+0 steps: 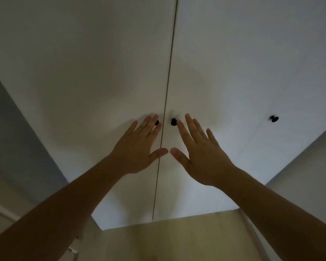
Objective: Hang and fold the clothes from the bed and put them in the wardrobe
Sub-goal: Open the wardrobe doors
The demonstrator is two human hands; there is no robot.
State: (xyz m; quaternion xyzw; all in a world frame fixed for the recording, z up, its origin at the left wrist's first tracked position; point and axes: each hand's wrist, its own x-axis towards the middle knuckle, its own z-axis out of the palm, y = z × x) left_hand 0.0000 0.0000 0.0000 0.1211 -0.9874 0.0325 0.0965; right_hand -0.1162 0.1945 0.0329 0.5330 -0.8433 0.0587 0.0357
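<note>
White wardrobe point(87, 68) straight ahead, filling most of the view from the floor line to the top edge. Closed, with a thin dark seam point(167, 91) running down between left door point(105, 87) and right door point(224, 68). Further right, a third panel point(290, 91), marked off by a fainter line. Below, a strip of pale beige floor point(177, 242). At far left, a grey wall point(13, 125), blurred.

Two bare arms stretched up from the lower corners, both in shadow: left arm point(64, 204) from bottom left, right arm point(275, 202) from bottom right.

Left hand point(135, 149) spread over the left door just beside the seam, back to the camera, fingers straight and slightly apart, thumb pointing across the seam. Released, gripping nothing. Right hand point(199, 153) a mirror image over the right door, fingers straight and fanned, thumb pointing left, likewise released and holding nothing. Thumb tips near each other but apart, one on either side of the seam. Cannot tell whether the palms press the doors or hover just off them.

Small black left knob point(157, 122) half hidden behind the left fingertips; contact unclear. Right knob point(173, 122) just across the seam, beside the right index fingertip. Third knob point(274, 118) well off to the right on the third panel, blurred.
</note>
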